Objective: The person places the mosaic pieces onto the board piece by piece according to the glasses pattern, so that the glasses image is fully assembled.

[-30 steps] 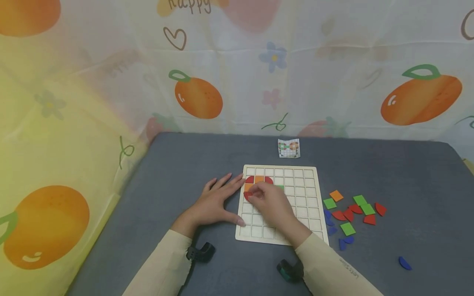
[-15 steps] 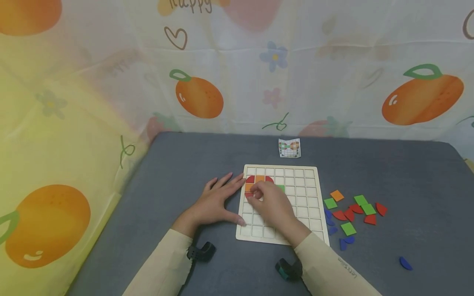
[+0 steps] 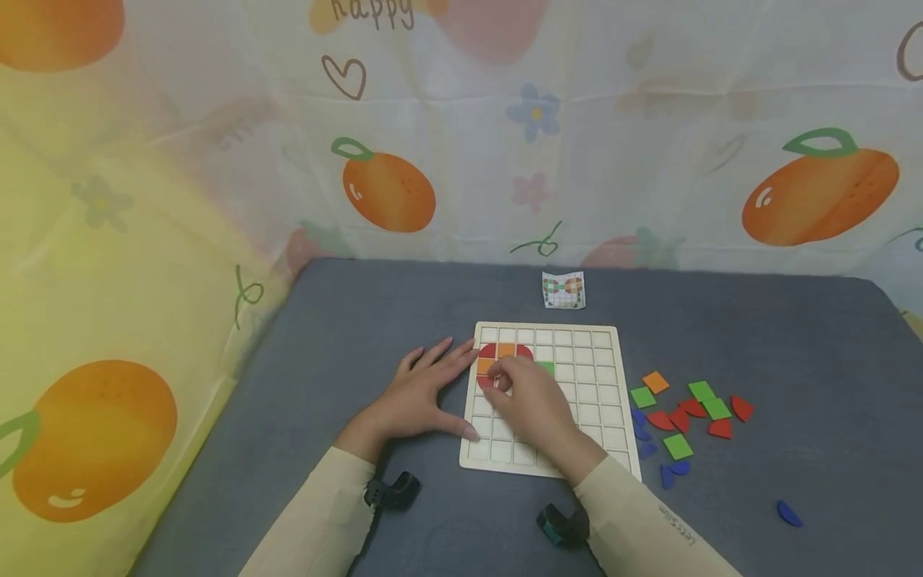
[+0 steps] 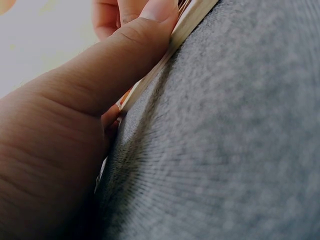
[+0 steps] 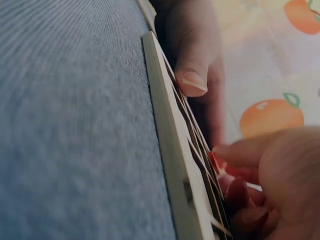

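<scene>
A pale wooden grid board (image 3: 587,414) lies on the dark cloth. My left hand (image 3: 414,401) spreads its fingers along the board's left side, its thumb resting on the edge, as the left wrist view also shows. My right hand (image 3: 534,405) is over the left part of the grid. Its curled thumb and index finger pinch a red quarter-circle tile (image 3: 484,382) at a left-column cell; the fingertips partly cover it. Above it are an orange square tile (image 3: 485,366) and red and orange tiles in a row. A green square tile (image 3: 546,368) shows beyond the hand.
Loose green, red, blue and orange tiles (image 3: 678,418) lie right of the board, some overlapping. One blue tile (image 3: 789,513) lies apart near the front right. A small pattern card (image 3: 563,290) lies behind the board. A printed curtain (image 3: 469,144) hangs at the back.
The red quarter-circle tile has shifted slightly and now sits squarer in its left-column cell. My right fingertips have drawn back a little from its left edge. The left hand has stayed put.
</scene>
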`<state>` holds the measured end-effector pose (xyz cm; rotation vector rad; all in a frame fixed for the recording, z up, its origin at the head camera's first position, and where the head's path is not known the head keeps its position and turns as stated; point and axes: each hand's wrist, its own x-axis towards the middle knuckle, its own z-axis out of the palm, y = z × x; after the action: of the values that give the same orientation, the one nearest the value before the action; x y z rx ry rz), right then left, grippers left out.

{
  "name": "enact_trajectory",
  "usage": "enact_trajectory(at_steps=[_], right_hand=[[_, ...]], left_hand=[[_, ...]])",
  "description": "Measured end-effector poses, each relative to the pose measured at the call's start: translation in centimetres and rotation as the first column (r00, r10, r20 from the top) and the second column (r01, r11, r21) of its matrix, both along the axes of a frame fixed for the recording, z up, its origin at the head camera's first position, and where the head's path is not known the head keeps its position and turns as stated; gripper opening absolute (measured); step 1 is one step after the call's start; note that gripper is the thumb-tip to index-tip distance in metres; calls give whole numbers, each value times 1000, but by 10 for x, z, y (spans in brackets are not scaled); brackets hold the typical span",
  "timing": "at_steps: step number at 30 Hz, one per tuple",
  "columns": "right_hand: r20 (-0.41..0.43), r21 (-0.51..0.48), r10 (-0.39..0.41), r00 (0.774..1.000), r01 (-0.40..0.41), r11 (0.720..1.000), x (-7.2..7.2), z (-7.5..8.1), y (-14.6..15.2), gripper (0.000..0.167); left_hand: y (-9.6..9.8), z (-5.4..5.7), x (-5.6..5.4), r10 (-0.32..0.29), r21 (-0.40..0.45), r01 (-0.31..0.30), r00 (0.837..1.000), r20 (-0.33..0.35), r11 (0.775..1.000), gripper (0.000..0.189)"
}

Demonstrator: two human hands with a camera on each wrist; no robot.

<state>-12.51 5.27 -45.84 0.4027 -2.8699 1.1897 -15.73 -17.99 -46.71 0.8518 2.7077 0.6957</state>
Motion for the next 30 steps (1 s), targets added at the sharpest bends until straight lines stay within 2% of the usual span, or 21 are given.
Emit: enact_trajectory(at_steps=[4,9,18,22,30], right_hand=[[10,-53,27,1000,-26,998,3,-1,4,17],[39,-191,64,997,-56,980,10,1,14,19],[-3,-302,116,993,-111,947,24,5,33,27],[-28,-355,114,993,-116,928,29,5,47,28],[-97,-392,51,994,-86,916,31,-1,83,25]], left_hand=[[0,-1,0,-3,2,3,1000,-1,1000,125],[1,-1,1,-1,0,1,1000,0,1000,126],[0,0,1,7,4,-7,1000,3,1000,127],[0,0,0,8,-3,-8,1000,4,1000,128],[1,1,1,7,3,-7,1000,15,1000,130]])
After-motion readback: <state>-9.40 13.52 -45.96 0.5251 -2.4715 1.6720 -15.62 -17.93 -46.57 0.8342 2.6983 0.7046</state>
